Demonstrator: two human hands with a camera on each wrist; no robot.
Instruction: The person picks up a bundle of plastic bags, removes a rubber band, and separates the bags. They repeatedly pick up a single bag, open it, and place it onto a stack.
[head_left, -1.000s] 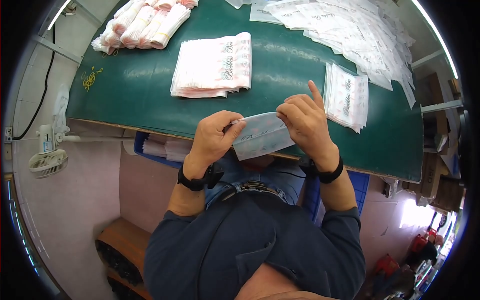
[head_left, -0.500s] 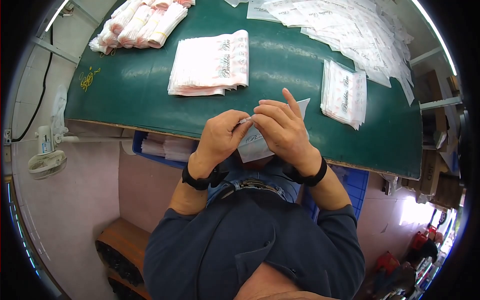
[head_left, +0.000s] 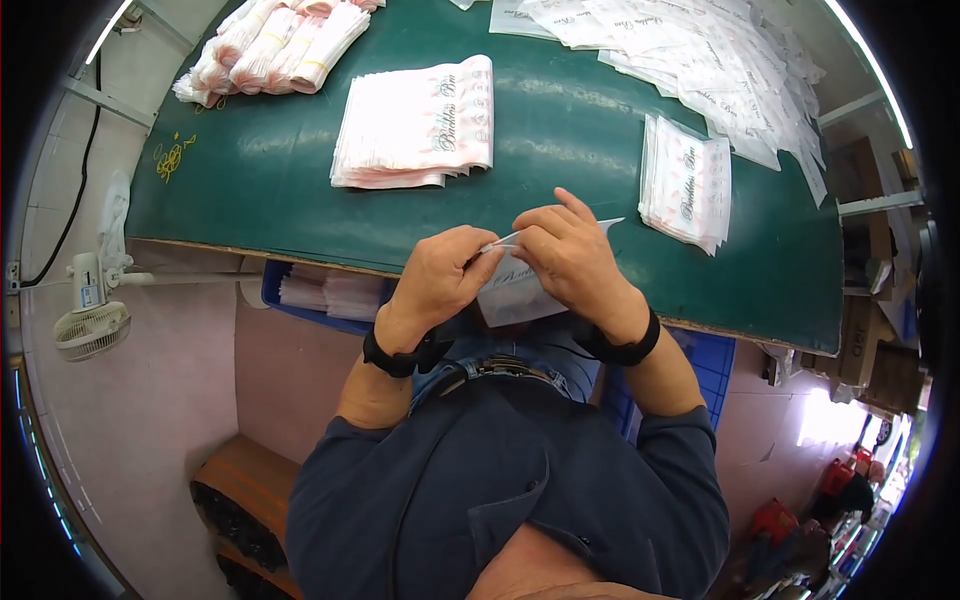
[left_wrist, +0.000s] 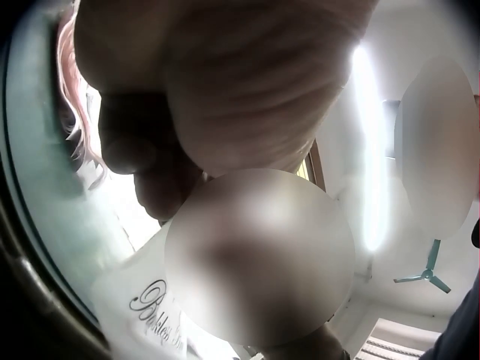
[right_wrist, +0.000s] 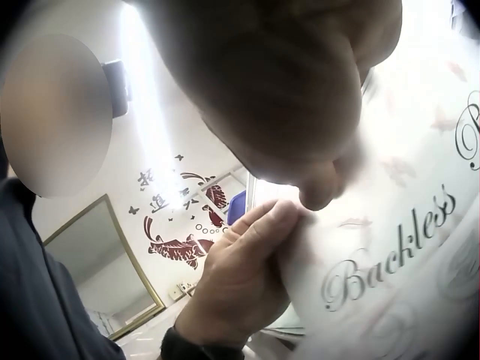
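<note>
A translucent frosted plastic bag [head_left: 512, 302] with black script lettering hangs between both hands at the table's front edge. My left hand [head_left: 445, 267] pinches its upper left edge between thumb and fingers. Close beside it, my right hand [head_left: 578, 265] pinches the same upper edge, index finger raised. In the right wrist view, the bag [right_wrist: 405, 262] reads "Backless" and shows faint pink marks, with the left hand [right_wrist: 244, 277] at its edge. The left wrist view shows part of the lettering on the bag [left_wrist: 154, 315]; fingers hide its top.
On the green table [head_left: 560, 120] lie a thick stack of printed bags [head_left: 410, 125], a smaller stack [head_left: 685, 190], a spread pile of loose bags [head_left: 690, 65] and banded bundles [head_left: 300, 50]. Yellow rubber bands [head_left: 172, 157] lie left. Blue crates [head_left: 690, 370] stand below the edge.
My right hand has moved left, close to the left hand, along the bag's upper edge. The bag, earlier stretched flat between the hands, now hangs partly behind the right hand.
</note>
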